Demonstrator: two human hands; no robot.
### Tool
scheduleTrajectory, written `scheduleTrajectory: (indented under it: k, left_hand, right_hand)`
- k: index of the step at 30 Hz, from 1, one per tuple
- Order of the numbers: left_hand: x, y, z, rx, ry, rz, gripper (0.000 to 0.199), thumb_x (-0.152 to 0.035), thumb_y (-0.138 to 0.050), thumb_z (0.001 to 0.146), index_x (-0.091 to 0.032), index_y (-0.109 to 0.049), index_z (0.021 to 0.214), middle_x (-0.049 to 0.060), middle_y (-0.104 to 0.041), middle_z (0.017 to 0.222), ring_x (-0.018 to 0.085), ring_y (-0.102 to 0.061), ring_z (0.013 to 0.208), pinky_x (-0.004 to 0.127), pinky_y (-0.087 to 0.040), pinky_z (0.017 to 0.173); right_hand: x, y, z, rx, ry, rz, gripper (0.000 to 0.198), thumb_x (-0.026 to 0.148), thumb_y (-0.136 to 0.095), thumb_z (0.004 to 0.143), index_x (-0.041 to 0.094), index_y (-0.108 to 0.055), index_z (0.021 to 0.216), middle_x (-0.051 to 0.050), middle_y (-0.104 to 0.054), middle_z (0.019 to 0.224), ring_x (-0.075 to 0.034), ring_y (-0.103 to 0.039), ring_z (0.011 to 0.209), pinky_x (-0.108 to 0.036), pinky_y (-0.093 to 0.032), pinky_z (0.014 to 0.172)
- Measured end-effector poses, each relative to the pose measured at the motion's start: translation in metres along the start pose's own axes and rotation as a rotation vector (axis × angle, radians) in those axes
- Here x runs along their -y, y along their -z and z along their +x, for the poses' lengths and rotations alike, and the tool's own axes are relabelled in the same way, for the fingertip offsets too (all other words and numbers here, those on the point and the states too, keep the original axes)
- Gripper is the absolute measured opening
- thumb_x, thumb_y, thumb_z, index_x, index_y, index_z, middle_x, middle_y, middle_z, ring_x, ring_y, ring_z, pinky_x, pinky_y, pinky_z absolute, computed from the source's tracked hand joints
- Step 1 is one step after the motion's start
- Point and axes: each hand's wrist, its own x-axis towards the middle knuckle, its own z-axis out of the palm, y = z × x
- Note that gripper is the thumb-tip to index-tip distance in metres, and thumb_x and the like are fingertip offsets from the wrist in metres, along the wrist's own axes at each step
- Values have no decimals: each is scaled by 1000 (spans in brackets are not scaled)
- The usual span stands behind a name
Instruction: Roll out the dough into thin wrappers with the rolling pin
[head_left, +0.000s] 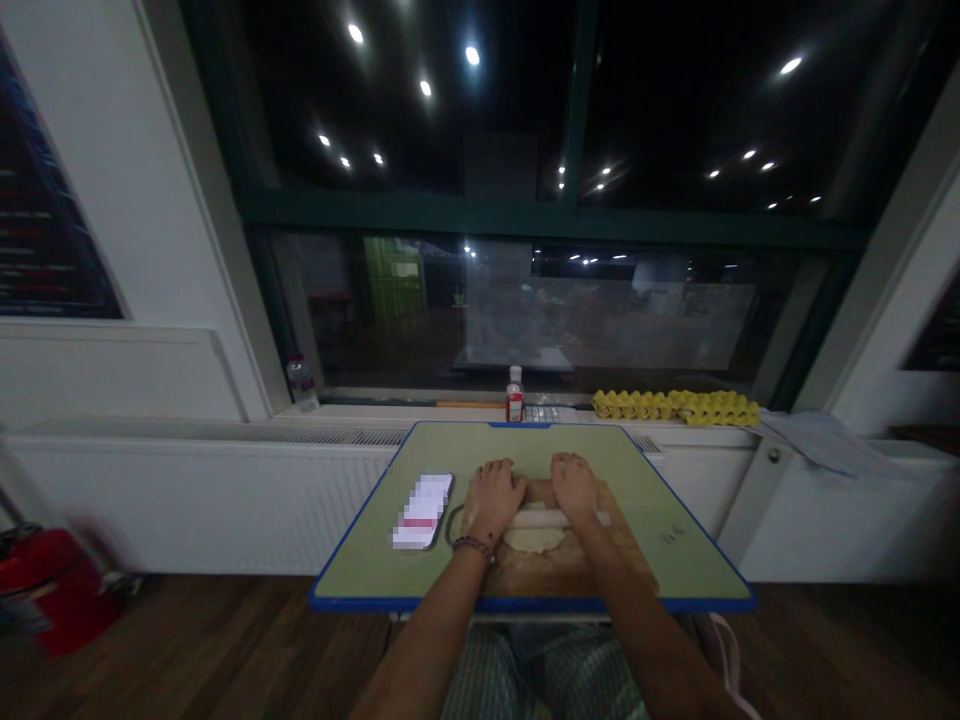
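Observation:
A pale rolling pin [538,519] lies across the wooden cutting board [525,581], just beyond a flattened piece of dough [535,540]. My left hand [495,494] rests on the pin's left part, palm down, with a beaded bracelet at the wrist. Over the right part lies my right hand [574,488], also palm down. On both hands the fingers stretch forward past the pin rather than wrapping round it. The pin's ends are partly hidden by the hands, though its right tip shows.
The board sits on a small green folding table [675,540] with a blue edge. A phone [424,512] lies left of the board. Along the windowsill stand a red-labelled bottle [514,398], yellow egg trays [675,407] and a clear bottle [302,384]. A red fire extinguisher [56,585] stands at left.

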Motion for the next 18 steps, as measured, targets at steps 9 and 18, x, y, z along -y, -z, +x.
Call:
scheduleTrajectory:
  k: [9,18]
  left_hand:
    - [-10,9,-5,-95,-115,64,27,-32,-43,95,-17,-63,106,10,-69,107,25,-57,107,39,-35,98]
    - [-15,-2,-3,197,53,100,53,-49,-33,95,-14,-59,126,16,-60,132,33,-49,126,47,-33,103]
  right_hand:
    - [8,7,-1,-109,112,49,38,22,-32,99,14,-69,100,-11,-69,106,-19,-57,106,-26,-35,98]
    - [14,5,-11,309,166,-97,37,27,-35,97,17,-64,119,-13,-64,125,-23,-53,122,-36,-32,106]
